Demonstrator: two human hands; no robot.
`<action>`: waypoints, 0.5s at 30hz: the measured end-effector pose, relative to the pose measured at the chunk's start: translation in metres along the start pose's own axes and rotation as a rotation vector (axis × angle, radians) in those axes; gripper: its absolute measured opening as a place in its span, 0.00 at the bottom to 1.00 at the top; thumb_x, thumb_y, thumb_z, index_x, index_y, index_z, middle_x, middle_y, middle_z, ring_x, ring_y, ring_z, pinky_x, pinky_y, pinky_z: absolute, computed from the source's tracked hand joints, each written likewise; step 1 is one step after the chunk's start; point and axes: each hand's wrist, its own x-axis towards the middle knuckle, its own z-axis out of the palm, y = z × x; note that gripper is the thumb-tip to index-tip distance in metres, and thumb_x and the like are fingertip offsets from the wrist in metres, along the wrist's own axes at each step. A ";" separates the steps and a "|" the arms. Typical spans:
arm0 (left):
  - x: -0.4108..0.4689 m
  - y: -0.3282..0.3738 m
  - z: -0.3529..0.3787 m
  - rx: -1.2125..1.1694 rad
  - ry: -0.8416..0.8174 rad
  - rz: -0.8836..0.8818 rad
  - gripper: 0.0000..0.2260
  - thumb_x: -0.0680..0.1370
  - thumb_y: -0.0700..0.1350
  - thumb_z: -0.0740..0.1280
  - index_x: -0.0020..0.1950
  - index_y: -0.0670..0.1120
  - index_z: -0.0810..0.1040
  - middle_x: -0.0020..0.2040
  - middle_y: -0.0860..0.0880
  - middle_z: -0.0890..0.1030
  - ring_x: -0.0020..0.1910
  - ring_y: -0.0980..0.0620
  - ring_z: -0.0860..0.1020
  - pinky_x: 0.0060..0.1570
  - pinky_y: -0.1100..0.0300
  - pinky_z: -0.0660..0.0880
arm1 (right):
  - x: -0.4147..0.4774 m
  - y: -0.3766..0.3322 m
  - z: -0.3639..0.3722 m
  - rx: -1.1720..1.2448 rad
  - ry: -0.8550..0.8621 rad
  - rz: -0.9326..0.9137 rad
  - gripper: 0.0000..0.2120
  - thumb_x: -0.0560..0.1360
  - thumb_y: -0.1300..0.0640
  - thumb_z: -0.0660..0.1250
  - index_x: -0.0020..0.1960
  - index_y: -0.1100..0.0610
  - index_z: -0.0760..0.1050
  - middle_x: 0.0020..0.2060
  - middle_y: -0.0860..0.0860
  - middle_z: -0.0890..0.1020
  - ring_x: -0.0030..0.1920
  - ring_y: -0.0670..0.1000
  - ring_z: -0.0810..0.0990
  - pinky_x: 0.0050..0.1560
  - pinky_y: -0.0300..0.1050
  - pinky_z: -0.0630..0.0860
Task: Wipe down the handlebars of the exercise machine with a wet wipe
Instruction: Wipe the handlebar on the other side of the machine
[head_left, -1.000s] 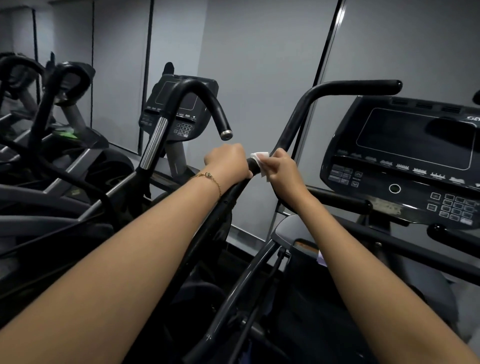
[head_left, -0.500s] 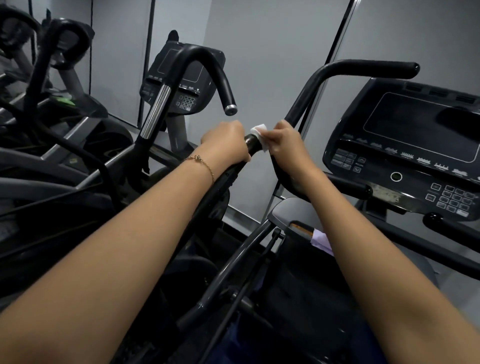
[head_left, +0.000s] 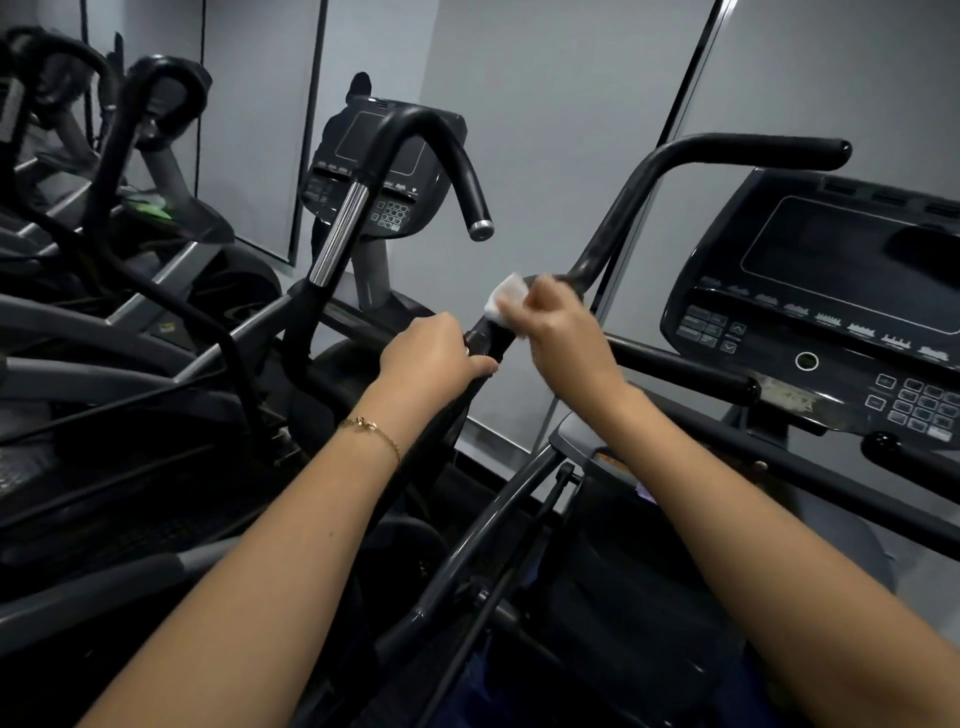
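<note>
Both hands, we record, are on the black curved tubular handlebar (head_left: 608, 228): left hand (head_left: 434, 356) wrapped round it, right hand (head_left: 563, 330) just above pinching the crumpled white wet wipe (head_left: 505, 300) against it, the bar's length running onward up and rightward.

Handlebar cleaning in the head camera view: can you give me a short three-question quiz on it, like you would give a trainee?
1. True or false: the left hand holds the wet wipe.
2. Which wrist wears the bracelet? A) left B) right
3. Fill in: the right hand presses the wet wipe against the black ____.

Key: 1 false, the right hand holds it; 2 A; 3 handlebar.
</note>
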 end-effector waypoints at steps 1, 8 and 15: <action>0.000 -0.001 0.001 0.009 0.008 0.003 0.16 0.73 0.56 0.69 0.44 0.42 0.75 0.37 0.48 0.76 0.40 0.47 0.77 0.33 0.60 0.67 | -0.006 -0.003 0.001 -0.012 -0.019 -0.071 0.17 0.68 0.71 0.65 0.54 0.60 0.79 0.37 0.58 0.74 0.36 0.56 0.74 0.27 0.45 0.72; -0.002 0.001 -0.002 0.030 -0.007 -0.012 0.16 0.73 0.57 0.69 0.42 0.44 0.74 0.39 0.48 0.77 0.40 0.47 0.77 0.35 0.60 0.67 | 0.038 0.005 -0.022 -0.107 -0.310 0.067 0.10 0.77 0.60 0.61 0.55 0.58 0.78 0.41 0.54 0.66 0.42 0.55 0.68 0.38 0.47 0.64; -0.002 0.000 -0.005 -0.015 -0.022 -0.041 0.18 0.72 0.58 0.69 0.48 0.44 0.76 0.44 0.48 0.79 0.45 0.47 0.77 0.39 0.58 0.68 | 0.089 -0.010 -0.045 -0.268 -0.793 -0.040 0.11 0.76 0.55 0.63 0.53 0.59 0.78 0.46 0.51 0.69 0.43 0.56 0.73 0.39 0.47 0.67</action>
